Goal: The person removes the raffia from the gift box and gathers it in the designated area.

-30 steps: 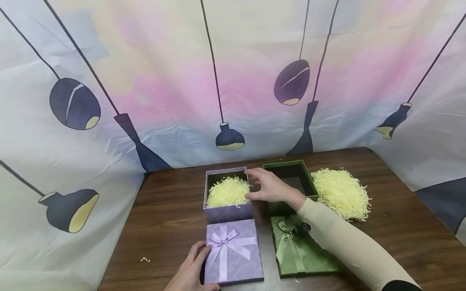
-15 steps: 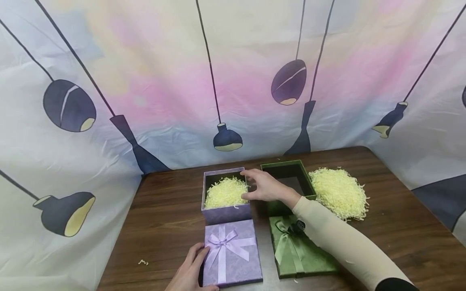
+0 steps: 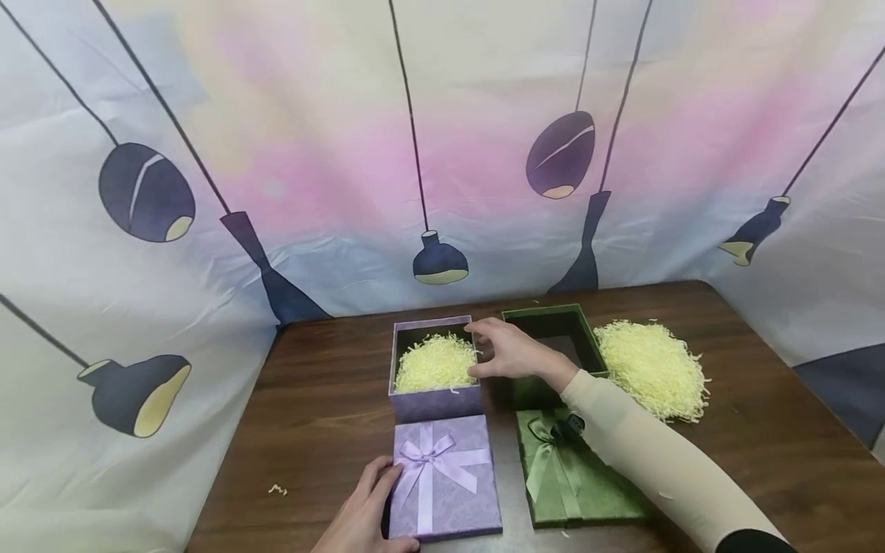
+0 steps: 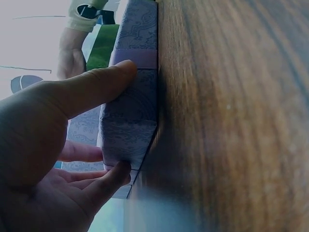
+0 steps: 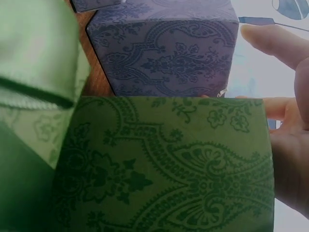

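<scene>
A purple gift box [image 3: 435, 403], lidless, holds pale yellow shredded paper [image 3: 435, 362]. My right hand [image 3: 515, 352] holds its right side, thumb near the front corner and fingers at the back corner; in the right wrist view the thumb [image 5: 277, 43] lies at the box's edge. Flat in front of that box is the purple lid [image 3: 452, 507] with a ribbon bow. My left hand [image 3: 362, 511] grips the lid's left front corner. In the left wrist view, the thumb [image 4: 101, 89] presses one side of the lid while bent fingers [image 4: 108, 186] touch the adjoining side.
Under my right forearm lies a green lid [image 3: 588, 491] with a bow. Behind it stands an open green box [image 3: 598, 346], partly hidden by the hand. A heap of shredded paper [image 3: 653, 372] sits to its right on the wooden table [image 3: 318, 399]. Loose paper scraps [image 3: 278, 489] lie at left.
Both hands stay in the same places on the purple box and the lid. Only the head view shifts slightly.
</scene>
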Demonstrator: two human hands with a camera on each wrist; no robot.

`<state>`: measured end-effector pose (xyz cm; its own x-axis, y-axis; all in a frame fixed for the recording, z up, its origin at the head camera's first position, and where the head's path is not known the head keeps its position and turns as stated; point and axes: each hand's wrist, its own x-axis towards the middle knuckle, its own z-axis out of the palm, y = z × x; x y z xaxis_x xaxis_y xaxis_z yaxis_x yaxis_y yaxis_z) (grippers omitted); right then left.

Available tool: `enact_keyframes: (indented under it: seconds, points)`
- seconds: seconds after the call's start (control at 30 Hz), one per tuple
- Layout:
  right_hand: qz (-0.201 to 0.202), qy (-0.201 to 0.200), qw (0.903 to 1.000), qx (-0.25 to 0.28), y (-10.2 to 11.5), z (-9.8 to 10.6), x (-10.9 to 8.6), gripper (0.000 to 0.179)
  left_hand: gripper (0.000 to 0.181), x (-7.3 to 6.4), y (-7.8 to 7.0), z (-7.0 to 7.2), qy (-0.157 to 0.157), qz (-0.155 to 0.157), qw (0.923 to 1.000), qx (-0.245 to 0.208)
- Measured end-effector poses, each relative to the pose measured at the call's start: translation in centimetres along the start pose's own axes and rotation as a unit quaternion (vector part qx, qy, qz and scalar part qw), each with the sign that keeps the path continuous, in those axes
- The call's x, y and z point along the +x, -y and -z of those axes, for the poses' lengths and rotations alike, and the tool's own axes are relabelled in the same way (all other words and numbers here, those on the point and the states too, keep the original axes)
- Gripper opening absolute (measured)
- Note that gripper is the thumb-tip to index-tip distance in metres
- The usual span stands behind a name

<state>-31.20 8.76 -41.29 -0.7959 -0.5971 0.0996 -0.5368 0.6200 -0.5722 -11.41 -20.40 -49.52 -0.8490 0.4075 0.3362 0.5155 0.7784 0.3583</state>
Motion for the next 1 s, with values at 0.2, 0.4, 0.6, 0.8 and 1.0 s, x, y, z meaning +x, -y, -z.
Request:
enact_keyframes:
  seconds: [0.2,0.4,0.6,0.8,1.0]
  points:
    - [0.000,0.013,0.9999,-0.001,-0.4,0.3,0.0,0.077,0.094,0.1,0.0,0.0,-0.003,-0.017,0.9998,0.007]
    - [0.000,0.026,0.9996,0.008,-0.3,0.5,0.2,0.077,0.095,0.0,0.1,-0.1,-0.020,-0.031,0.9993,0.009]
    - [-0.005,0.041,0.9989,0.021,-0.2,0.3,0.3,0.077,0.095,-0.5,-0.1,-0.1,-0.011,-0.023,0.9996,0.009]
    - [-0.010,0.050,0.9982,0.032,-0.2,0.5,0.5,0.076,0.092,-0.2,-0.7,0.5,0.032,0.007,0.9995,-0.002]
    - [-0.009,0.059,0.9980,0.020,0.0,0.9,0.8,0.076,0.091,0.0,-1.0,1.0,0.060,0.038,0.9974,-0.013]
